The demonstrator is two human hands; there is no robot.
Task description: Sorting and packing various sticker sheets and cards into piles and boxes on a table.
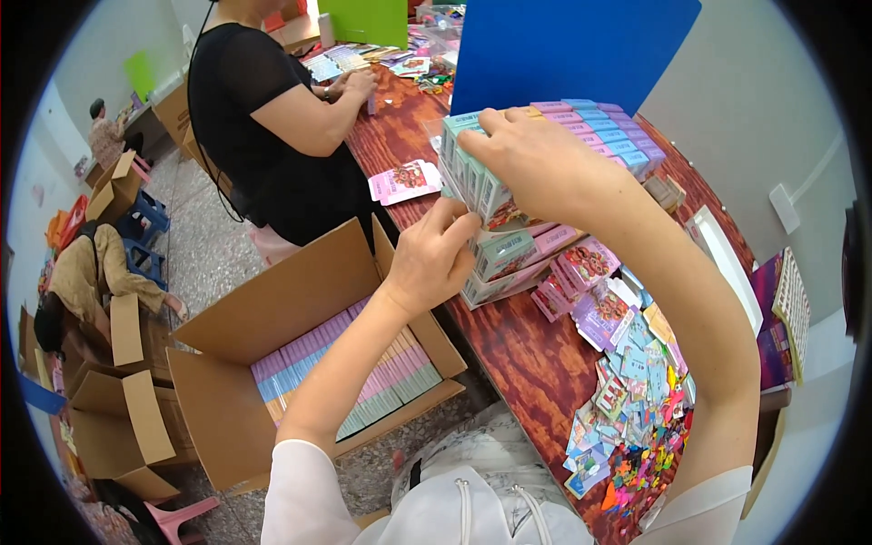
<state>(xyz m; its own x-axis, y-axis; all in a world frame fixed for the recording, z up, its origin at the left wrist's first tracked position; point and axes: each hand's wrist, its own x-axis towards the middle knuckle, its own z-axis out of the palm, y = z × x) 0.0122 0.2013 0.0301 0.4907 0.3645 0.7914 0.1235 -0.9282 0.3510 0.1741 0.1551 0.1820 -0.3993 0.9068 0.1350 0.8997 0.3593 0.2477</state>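
My right hand reaches over a tray packed with small mint, pink, blue and purple boxes. Its fingers are bent over the mint-green boxes at the near left end, gripping them. My left hand is closed, thumb and fingertips pinched at the tray's lower left corner; the exact hold is partly hidden. Beneath sits another tray of boxes. Below my left forearm, an open cardboard carton contains rows of similar small boxes.
Loose pink boxes, cards and colourful small pieces cover part of the red-brown table. A flat pink package lies beyond. A blue panel rises behind. A co-worker in black stands left; more cartons are on the floor.
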